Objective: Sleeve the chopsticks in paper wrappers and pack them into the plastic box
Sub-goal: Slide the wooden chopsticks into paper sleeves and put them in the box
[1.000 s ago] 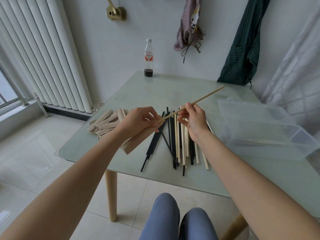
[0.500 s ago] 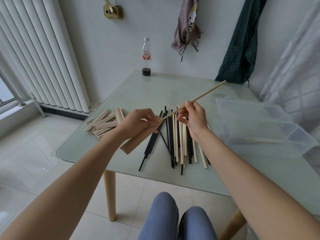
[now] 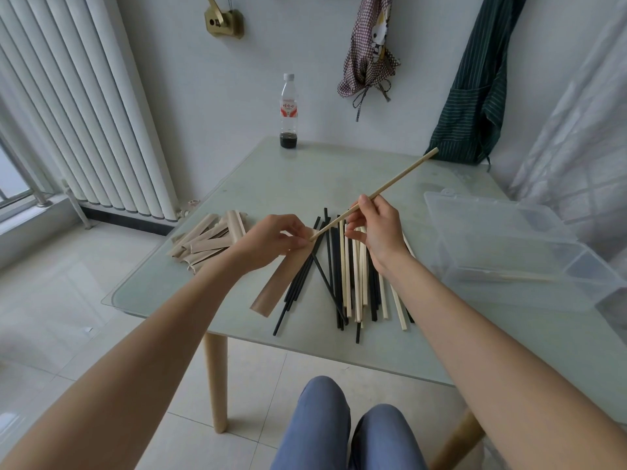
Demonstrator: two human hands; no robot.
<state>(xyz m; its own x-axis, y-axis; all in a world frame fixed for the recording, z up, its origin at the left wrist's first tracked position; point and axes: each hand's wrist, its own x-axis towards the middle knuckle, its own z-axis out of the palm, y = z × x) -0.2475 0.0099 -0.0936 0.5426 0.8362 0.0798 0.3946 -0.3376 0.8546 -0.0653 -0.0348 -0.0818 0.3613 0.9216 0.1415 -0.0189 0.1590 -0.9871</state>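
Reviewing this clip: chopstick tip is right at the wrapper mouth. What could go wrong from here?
1. The light chopstick meets the paper wrapper at an angle; its tip may miss the mouth or crumple the paper.
2. The right hand pinches it near the lower end, so the long free end could wobble.

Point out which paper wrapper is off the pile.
The wrapper held in the left hand, hanging over the black chopsticks; the others lie heaped at the table's left.

Since 1.0 s ago: right hand [image 3: 380,232] sits slightly higher, chopstick [image 3: 393,184] angled steeper, its far end raised. Tip is at the mouth of the wrapper [image 3: 281,279] pinched by left hand [image 3: 274,239].
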